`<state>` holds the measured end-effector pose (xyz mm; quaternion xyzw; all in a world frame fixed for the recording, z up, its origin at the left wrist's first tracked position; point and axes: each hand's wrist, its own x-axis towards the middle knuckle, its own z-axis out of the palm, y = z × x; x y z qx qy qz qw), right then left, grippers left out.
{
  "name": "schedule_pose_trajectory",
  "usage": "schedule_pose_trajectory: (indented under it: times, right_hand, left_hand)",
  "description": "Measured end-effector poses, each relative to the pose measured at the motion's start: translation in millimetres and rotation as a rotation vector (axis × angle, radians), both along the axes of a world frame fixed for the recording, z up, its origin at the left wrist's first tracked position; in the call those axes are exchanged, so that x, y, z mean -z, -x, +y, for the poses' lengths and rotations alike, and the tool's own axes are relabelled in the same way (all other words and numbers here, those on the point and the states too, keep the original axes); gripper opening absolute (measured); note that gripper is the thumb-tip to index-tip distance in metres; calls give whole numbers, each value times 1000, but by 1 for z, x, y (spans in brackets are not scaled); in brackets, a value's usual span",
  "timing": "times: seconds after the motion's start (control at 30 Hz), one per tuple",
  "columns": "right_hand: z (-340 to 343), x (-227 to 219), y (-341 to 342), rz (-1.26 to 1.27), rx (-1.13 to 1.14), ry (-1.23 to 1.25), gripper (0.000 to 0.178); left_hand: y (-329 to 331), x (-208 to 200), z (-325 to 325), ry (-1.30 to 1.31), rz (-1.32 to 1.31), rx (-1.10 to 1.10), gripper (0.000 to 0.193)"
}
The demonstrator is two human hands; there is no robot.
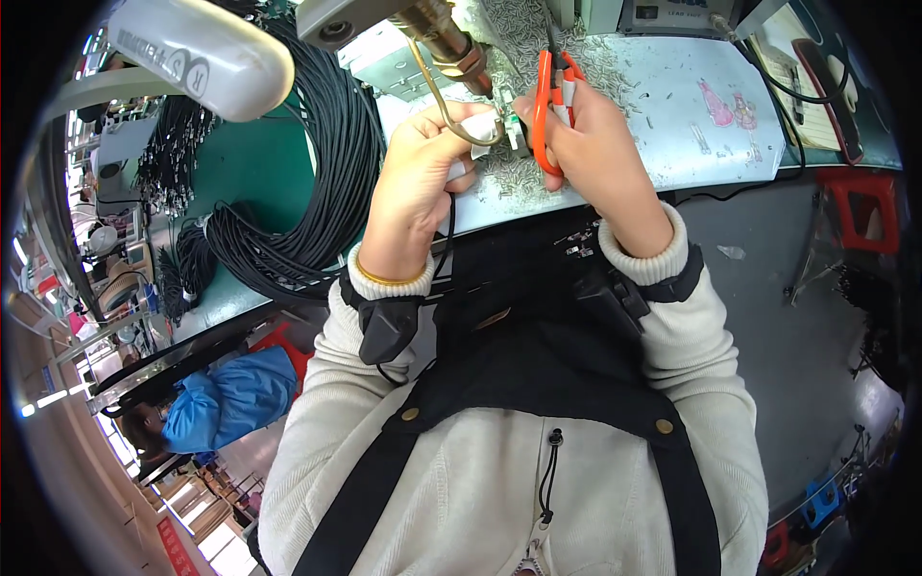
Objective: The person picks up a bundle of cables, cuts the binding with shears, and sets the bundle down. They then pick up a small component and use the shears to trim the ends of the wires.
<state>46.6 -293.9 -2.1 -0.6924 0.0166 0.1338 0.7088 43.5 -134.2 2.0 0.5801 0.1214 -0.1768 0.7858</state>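
My left hand (418, 158) is closed, thumb and fingers pinched at the press head, with white wrapping on some fingers. A thin black cable (450, 216) runs down from it. My right hand (600, 134) is closed around an orange-handled tool (541, 115), scissors or pliers, its dark end pointing away from me. That hand's thumb and index finger are close to a small green-and-metal fixture (514, 125) under the press. A curved brass-coloured rod (437, 91) passes in front of my left fingertips. What lies between the fingertips is hidden.
Many small metal terminals (519, 178) lie around the fixture on the pale worktop (663, 144). At left, a large coil of black cable (336, 125) rests on a green surface. A white lamp-like cylinder (202, 58) hangs overhead. A person in blue (230, 398) sits at lower left.
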Motion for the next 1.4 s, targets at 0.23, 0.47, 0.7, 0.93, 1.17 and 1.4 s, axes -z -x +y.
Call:
schedule_pose_trajectory:
  times: [0.23,0.47,0.7,0.93,1.17,1.4]
  right_hand:
    - [6,6,1,7,41,-58,14]
    - [8,17,1,-96,51,-46,13]
    - [8,12,2,-55,63,-83,12]
    - [6,15,6,-90,64,-119,13]
    - [-2,4,38,-69,-18,-267,14]
    - [-4,-7,60,46,-30,-406,20]
  left_hand:
    - [-1,1,3,29,4,7,11]
    - [4,0,-1,-18,-28,-31,9]
    - [5,-1,-3,-35,-43,-45,9]
    - [10,-6,-6,-56,-86,-47,12]
    - [52,-18,-2,-223,-108,-65,12]
    - [85,-27,-11,-280,-397,-158,18]
